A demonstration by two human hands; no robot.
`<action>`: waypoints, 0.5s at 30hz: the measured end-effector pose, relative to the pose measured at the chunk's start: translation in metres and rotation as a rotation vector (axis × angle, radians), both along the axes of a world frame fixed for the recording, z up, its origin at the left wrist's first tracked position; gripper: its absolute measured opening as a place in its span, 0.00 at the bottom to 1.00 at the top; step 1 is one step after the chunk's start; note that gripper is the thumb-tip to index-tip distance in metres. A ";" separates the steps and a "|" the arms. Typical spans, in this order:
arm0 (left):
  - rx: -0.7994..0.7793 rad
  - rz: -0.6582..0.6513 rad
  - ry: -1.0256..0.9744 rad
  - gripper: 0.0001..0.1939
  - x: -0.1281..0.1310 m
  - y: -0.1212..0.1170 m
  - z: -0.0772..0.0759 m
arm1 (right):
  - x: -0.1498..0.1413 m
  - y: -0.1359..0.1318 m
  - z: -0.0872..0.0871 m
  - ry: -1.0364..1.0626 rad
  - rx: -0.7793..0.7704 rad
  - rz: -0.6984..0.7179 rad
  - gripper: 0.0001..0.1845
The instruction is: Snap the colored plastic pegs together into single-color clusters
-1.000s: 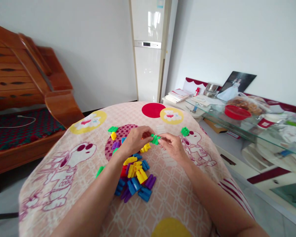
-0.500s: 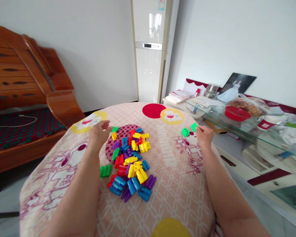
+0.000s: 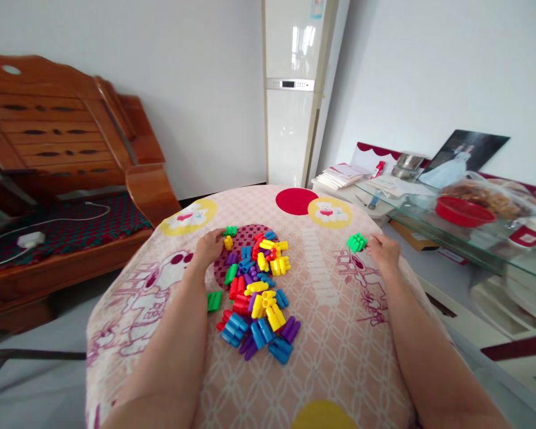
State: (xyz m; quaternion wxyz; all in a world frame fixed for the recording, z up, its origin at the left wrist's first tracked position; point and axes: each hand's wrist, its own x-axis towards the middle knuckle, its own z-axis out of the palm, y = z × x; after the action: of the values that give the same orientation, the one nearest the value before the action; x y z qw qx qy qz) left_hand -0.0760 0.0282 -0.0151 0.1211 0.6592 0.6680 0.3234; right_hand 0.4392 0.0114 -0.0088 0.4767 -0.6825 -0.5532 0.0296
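My left hand point(image 3: 209, 246) is at the far left of the block pile, fingers drawn together at the near edge of a green building block point(image 3: 231, 230). Just beside it lies a small yellow block point(image 3: 228, 242). At the right of the table my right hand point(image 3: 384, 250) has curled fingers at the right side of a green block cluster point(image 3: 357, 242), where two green pieces sit against each other. My fingertips hide part of the contact. Between my arms spreads a pile of red, blue, purple and yellow blocks point(image 3: 258, 286), with a green block point(image 3: 214, 301) at its left.
A patterned cloth covers the round table point(image 3: 339, 357). To the right, a glass-topped cabinet point(image 3: 411, 214) holds papers, a red bowl point(image 3: 464, 211) and a bagged item. A wooden bench point(image 3: 67, 143) stands at left, and a tall white appliance point(image 3: 290, 131) behind.
My left hand has lowered toward the far green block, its fingers closing in. My right hand has brought its green piece left and down against the other one. The view has turned slightly left.
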 end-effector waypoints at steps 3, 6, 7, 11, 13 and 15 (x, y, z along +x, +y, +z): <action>0.000 0.036 0.085 0.27 0.005 -0.004 0.002 | -0.002 -0.003 0.003 0.034 0.066 -0.056 0.20; 0.000 -0.061 0.131 0.29 0.011 -0.008 0.004 | -0.012 -0.010 0.007 0.058 0.113 -0.018 0.22; -0.006 -0.078 0.138 0.30 0.011 -0.009 0.005 | -0.016 -0.013 0.008 0.065 0.119 0.008 0.22; -0.018 -0.052 0.119 0.27 0.011 -0.012 0.012 | -0.037 -0.027 0.016 0.101 0.123 0.085 0.21; -0.021 -0.038 0.098 0.24 0.011 -0.013 0.017 | -0.048 -0.034 0.021 0.126 0.120 0.113 0.21; -0.013 -0.032 0.073 0.23 0.010 -0.014 0.022 | -0.059 -0.040 0.025 0.157 0.106 0.146 0.21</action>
State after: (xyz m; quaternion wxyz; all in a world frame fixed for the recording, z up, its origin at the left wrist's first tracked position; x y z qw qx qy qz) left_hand -0.0658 0.0142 0.0065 0.1062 0.6802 0.6635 0.2929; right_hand 0.3801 -0.0283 0.0163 0.5504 -0.6100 -0.5631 0.0881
